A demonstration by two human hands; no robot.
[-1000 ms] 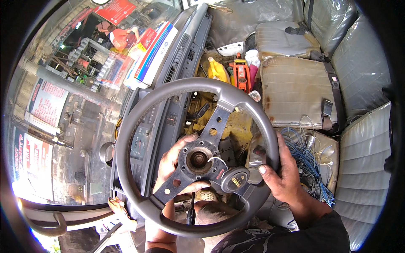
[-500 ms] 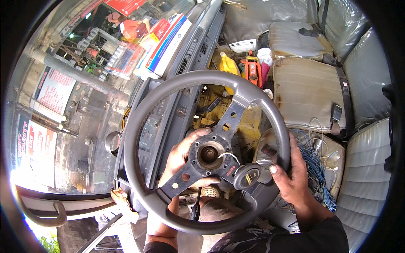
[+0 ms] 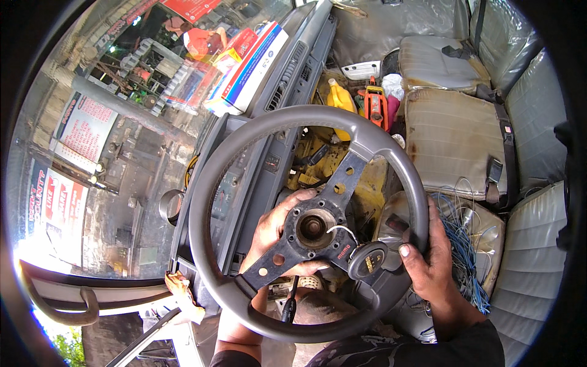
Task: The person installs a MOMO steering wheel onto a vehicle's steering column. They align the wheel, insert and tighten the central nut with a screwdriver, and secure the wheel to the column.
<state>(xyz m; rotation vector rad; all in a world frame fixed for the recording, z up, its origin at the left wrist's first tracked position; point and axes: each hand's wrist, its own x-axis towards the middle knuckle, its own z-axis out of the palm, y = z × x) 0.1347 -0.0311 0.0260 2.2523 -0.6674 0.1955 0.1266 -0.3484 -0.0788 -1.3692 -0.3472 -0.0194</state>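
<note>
A dark grey three-spoke steering wheel (image 3: pixel 417 177) fills the middle of the view, its round centre opening uncovered and ringed by bolt holes. My right hand (image 3: pixel 430 260) is closed on the right side of the rim, thumb on top. Behind the hub, my left hand (image 3: pixel 275 229) curls around it from the left; the spokes and hub hide part of its fingers. A round black horn button (image 3: pixel 367 261) hangs by a white wire beside the lower right spoke. Below the hub, a black-handled tool (image 3: pixel 290 307) stands near my leg, its kind unclear.
Left of the wheel run the dashboard (image 3: pixel 284 101) and windshield, with a white-and-blue box (image 3: pixel 254 64) upon it. A yellow jug (image 3: pixel 339 96) and an orange jack-like tool (image 3: pixel 375 105) lie in the footwell. Blue and white wires (image 3: pixel 461 244) are heaped on the seat at right.
The wheel and cab have shifted slightly to the right in the picture. Both my hands keep the same hold on the wheel, and the horn button still dangles.
</note>
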